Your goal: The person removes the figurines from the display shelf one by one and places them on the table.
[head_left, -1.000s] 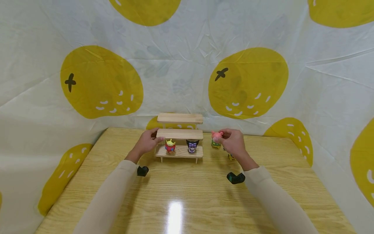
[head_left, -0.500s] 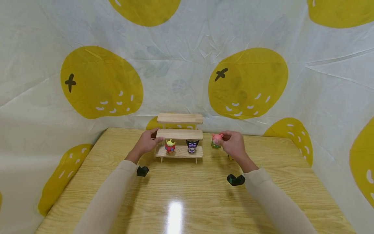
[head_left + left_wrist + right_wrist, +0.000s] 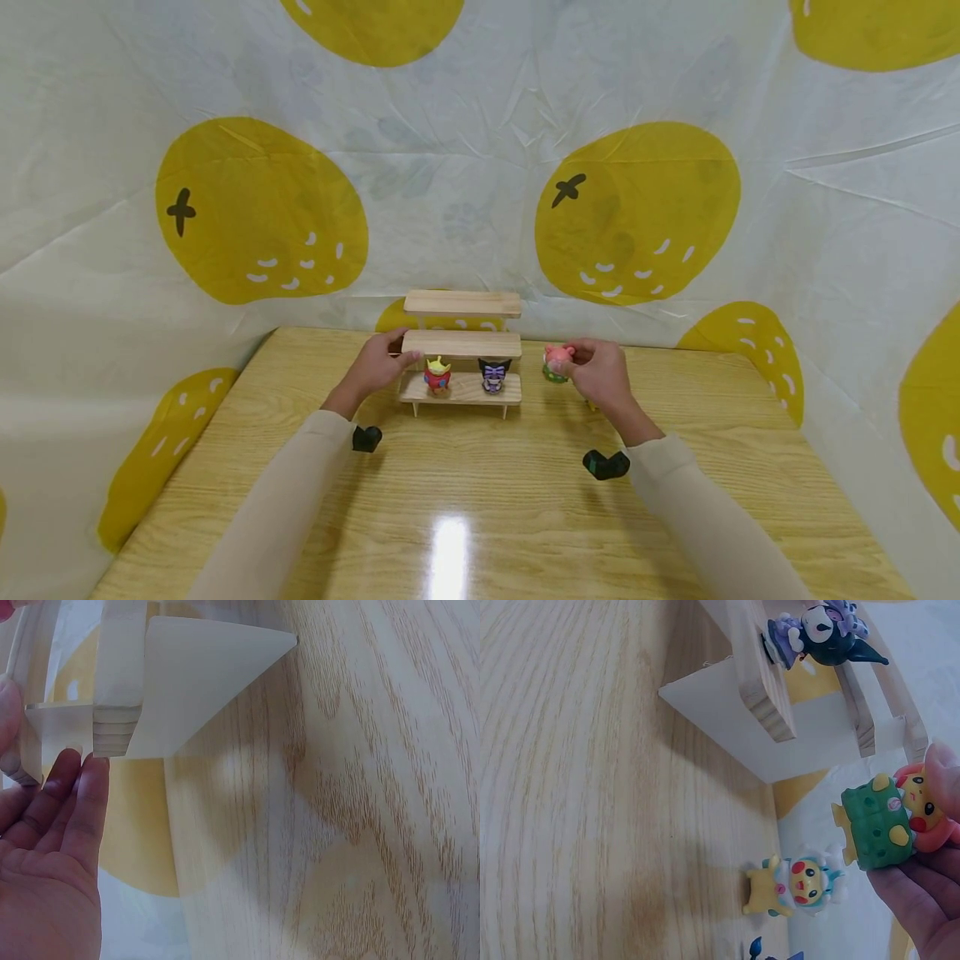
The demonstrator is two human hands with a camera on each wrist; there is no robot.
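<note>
At the left end of a three-tier wooden display shelf (image 3: pixel 461 343), my left hand (image 3: pixel 373 364) grips the middle board, thumb in front and fingers behind. My right hand (image 3: pixel 600 372) pinches a small figurine (image 3: pixel 557 363) with a pink head covering and green body, just right of the shelf. In the right wrist view, this figurine (image 3: pixel 875 825) shows a yellow face with red cheeks, held clear of the table. On the lowest board stand a red figurine with a yellow-green top (image 3: pixel 437 379) and a black-and-purple figurine (image 3: pixel 494 377).
A yellow figurine with a white-and-blue hood (image 3: pixel 802 885) stands on the table below my right hand, mostly hidden in the head view. Beside it, a blue piece (image 3: pixel 756 947) is cut off. A lemon-patterned cloth (image 3: pixel 465 192) hangs behind the wooden table (image 3: pixel 480 483).
The held figurine has dropped slightly and tilted a little in my right hand, which has shifted only slightly. My left hand and the shelf stay in place.
</note>
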